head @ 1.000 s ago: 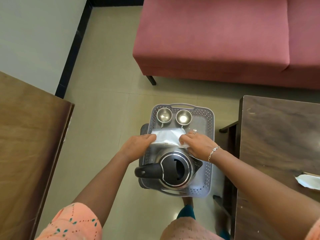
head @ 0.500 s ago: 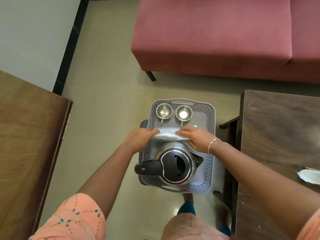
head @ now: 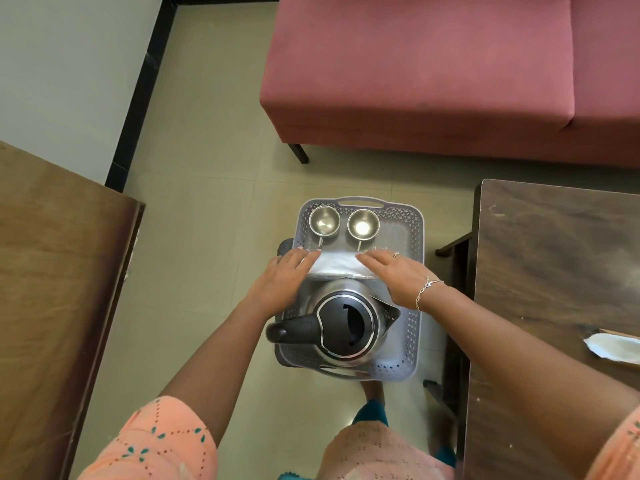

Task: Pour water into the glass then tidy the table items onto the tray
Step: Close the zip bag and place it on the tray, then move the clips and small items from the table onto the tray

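1. Grey perforated plastic tray [head: 414, 244], rectangular, with handle slots: centre of the frame, resting on a small dark stool that is mostly hidden beneath it.
2. Two small steel cups with thin handles, left one [head: 324, 221] and right one [head: 363, 226]: side by side at the tray's upper end, upright.
3. Steel electric kettle with black lid and black handle [head: 343, 322]: lower half of the tray, handle pointing to frame left, spout to frame right.
4. White folded cloth [head: 337, 265]: flat on the tray between the cups and the kettle.
5. My left hand [head: 282, 282]: fingers straight, palm down, pressing the cloth's left end; it grips nothing.
6. My right hand [head: 394, 275], with ring and bracelet: fingers straight, flat on the cloth's right end.
7. Dark wooden table [head: 554, 271]: right of the frame, bearing a second white cloth [head: 613, 348] at the right edge.
8. Pink upholstered sofa [head: 433, 74]: upper right.
9. Brown wooden surface [head: 52, 271]: left of the frame.
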Action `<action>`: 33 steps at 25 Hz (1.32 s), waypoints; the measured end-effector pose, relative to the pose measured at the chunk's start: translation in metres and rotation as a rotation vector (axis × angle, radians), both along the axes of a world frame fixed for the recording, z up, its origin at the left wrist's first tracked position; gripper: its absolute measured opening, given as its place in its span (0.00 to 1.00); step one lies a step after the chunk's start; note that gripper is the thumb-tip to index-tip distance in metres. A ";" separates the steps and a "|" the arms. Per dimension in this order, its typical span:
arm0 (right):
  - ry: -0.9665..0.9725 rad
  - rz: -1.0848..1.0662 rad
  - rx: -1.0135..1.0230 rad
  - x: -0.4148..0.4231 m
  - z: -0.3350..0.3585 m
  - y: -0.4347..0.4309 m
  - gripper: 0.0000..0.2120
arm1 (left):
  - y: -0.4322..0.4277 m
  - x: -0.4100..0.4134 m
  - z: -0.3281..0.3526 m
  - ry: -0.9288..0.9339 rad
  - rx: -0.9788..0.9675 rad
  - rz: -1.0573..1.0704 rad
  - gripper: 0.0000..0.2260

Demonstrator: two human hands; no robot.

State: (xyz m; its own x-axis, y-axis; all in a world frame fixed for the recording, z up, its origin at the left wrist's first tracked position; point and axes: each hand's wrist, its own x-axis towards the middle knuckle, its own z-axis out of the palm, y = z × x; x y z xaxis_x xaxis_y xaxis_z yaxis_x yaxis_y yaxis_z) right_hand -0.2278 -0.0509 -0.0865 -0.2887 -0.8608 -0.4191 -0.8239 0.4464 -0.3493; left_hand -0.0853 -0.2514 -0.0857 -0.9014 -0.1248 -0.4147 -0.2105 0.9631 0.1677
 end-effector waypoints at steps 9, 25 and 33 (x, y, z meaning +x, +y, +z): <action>0.355 -0.084 -0.241 -0.003 0.028 0.047 0.33 | 0.046 -0.005 0.052 0.320 0.124 0.305 0.35; 0.552 -0.219 -0.417 -0.010 0.076 0.329 0.32 | 0.352 -0.034 0.102 0.203 -0.060 0.112 0.44; 0.589 -0.396 -0.405 -0.015 0.086 0.449 0.29 | 0.453 -0.057 0.118 0.109 -0.059 -0.114 0.33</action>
State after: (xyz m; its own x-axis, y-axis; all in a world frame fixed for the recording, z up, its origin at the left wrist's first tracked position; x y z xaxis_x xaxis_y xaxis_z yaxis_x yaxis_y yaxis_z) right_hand -0.2426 0.3985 -0.0009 -0.6794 -0.7006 0.2180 -0.7300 0.6753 -0.1046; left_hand -0.1426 0.2013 0.0328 -0.9503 -0.0408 -0.3086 -0.0834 0.9885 0.1260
